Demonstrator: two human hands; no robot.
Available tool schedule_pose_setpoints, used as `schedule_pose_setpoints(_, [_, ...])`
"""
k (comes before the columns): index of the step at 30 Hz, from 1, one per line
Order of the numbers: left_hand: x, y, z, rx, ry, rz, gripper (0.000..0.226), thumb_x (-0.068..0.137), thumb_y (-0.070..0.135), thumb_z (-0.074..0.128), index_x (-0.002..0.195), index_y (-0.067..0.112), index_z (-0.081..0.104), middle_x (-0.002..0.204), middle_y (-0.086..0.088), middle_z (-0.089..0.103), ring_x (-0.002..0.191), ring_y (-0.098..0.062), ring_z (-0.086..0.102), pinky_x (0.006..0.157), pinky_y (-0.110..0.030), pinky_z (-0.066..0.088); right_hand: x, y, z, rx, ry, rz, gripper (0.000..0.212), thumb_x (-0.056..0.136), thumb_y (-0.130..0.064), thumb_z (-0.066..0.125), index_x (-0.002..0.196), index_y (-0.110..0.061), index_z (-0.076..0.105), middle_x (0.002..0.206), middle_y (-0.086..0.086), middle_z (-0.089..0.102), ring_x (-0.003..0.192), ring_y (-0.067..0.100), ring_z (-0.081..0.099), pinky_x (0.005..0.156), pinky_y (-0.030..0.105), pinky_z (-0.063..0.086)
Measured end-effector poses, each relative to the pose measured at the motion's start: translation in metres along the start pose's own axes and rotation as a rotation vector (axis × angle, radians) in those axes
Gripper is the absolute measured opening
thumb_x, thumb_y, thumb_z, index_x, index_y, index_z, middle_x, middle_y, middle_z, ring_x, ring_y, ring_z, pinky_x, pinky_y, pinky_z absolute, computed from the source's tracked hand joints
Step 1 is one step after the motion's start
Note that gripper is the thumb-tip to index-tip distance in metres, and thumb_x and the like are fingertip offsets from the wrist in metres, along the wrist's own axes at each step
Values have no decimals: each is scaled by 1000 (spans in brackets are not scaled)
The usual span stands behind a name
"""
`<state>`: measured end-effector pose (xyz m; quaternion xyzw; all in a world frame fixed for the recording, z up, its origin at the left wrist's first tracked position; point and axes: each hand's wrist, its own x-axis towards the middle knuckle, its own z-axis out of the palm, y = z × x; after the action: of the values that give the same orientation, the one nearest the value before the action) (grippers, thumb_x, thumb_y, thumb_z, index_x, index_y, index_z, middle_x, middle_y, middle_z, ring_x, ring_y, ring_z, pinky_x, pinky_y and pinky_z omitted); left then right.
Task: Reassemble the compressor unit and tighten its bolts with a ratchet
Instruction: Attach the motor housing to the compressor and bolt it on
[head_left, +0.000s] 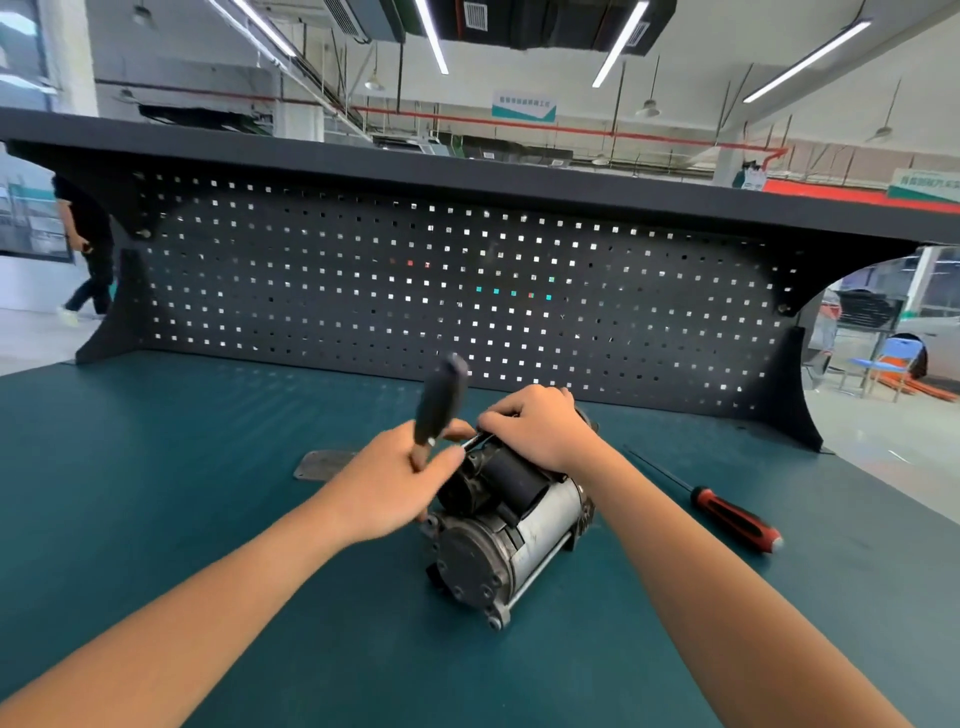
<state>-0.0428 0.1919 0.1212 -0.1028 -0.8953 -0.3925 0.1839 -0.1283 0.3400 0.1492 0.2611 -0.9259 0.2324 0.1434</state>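
You are working at a teal worktop (208, 467) with a dark pegboard (415, 280) standing along its far edge and a dark shelf (467, 171) running above it. The compressor unit (511, 540) is lying on its side near the middle of the worktop, with its round grey end cap facing you and its black cylinders sitting on top.

Your left hand (400, 480) is gripping a dark-handled tool (441, 402) low on the handle, with fingers and thumb curled round it. The handle is tilting up and away from you, and it is blurred. A thin bright shaft is running from below your left hand toward the upper far part of the unit; I cannot tell what kind of head the tool has, or what it is seated on.

Your right hand (535, 426) is resting over the far end of the compressor unit, its fingers curling down over the top and holding it. Its fingertips are lying just beside the tool's shaft.

A flat grey metal plate (324, 464) is lying on the worktop just behind your left hand, partly hidden by it. A screwdriver (735, 517) with a red and black handle is lying to the right of the unit, well apart from it, with its thin blade pointing toward the pegboard.

Beyond the worktop on the left, a person in dark clothes (88, 244) is walking, and a blue chair (883, 358) is standing on the floor at the right.
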Motion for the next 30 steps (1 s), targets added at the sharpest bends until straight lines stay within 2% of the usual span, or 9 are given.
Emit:
schedule_pose_setpoints(2, [-2, 0, 5, -19, 42, -12, 14, 95, 29, 46, 102, 34, 57, 51, 23, 57, 46, 5, 51, 50, -4, 37, 0, 0, 1, 37, 34, 24, 57, 88, -26, 53, 31, -24, 44, 34, -8, 41, 53, 10, 39, 112, 50, 14])
schedule_pose_setpoints(5, [3, 6, 6, -829, 83, -414, 16, 96, 25, 47, 99, 21, 61, 82, 6, 70, 34, -4, 45, 37, -15, 41, 0, 1, 2, 62, 69, 41, 49, 87, -25, 54, 40, -25, 46, 41, -8, 40, 54, 10, 42, 113, 50, 12])
schedule_pose_setpoints(8, [8, 5, 1, -1526, 83, -722, 26, 97, 24, 45, 105, 2, 58, 59, -4, 58, 30, -5, 44, 32, -14, 40, 1, 2, 3, 86, 76, 45, 38, 88, -25, 53, 52, -12, 50, 42, -5, 36, 52, 12, 39, 112, 50, 14])
schedule_pose_setpoints(10, [8, 4, 3, -1580, 87, -749, 25, 97, 21, 44, 103, 0, 57, 44, -1, 48, 28, -5, 43, 31, -13, 39, 3, 4, 4, 89, 71, 50, 37, 88, -24, 53, 58, -4, 58, 44, -3, 38, 53, 12, 40, 113, 50, 13])
schedule_pose_setpoints(14, [6, 3, 8, -1015, 90, -538, 19, 95, 12, 44, 96, 16, 62, 66, -1, 66, 30, -7, 43, 34, -15, 39, 5, 5, 4, 38, 55, 39, 31, 89, -27, 51, 76, -6, 70, 70, 7, 66, 71, 15, 51, 114, 50, 4])
schedule_pose_setpoints(17, [0, -5, 3, -176, 65, -9, 19, 96, 20, 43, 104, 35, 53, 107, 19, 59, 52, 0, 55, 55, -12, 44, 6, 2, 3, -27, -1, 31, 33, 92, -32, 45, 89, -15, 73, 101, 4, 70, 92, 19, 53, 112, 53, -3])
schedule_pose_setpoints(21, [-2, -15, 6, 574, 2, 384, 42, 92, 40, 24, 130, 32, 41, 129, 20, 45, 86, -18, 61, 75, -33, 47, 8, 2, 2, -29, -19, 35, 32, 90, -30, 47, 83, -12, 72, 89, 8, 70, 80, 17, 49, 113, 53, 1])
schedule_pose_setpoints(26, [1, 4, 11, -684, 87, -213, 18, 95, 25, 47, 107, 37, 54, 110, 6, 64, 41, -4, 47, 47, -17, 45, 6, -1, 2, -1, 22, 48, 46, 88, -28, 51, 44, -21, 41, 46, -4, 41, 55, 9, 38, 112, 52, 13])
schedule_pose_setpoints(30, [5, 13, 8, -1579, 96, -669, 23, 96, 23, 46, 105, 5, 55, 45, -3, 52, 31, -6, 43, 35, -13, 41, 4, -1, 2, 58, 38, 43, 49, 87, -26, 51, 44, -19, 29, 41, -6, 28, 48, 12, 33, 111, 52, 17])
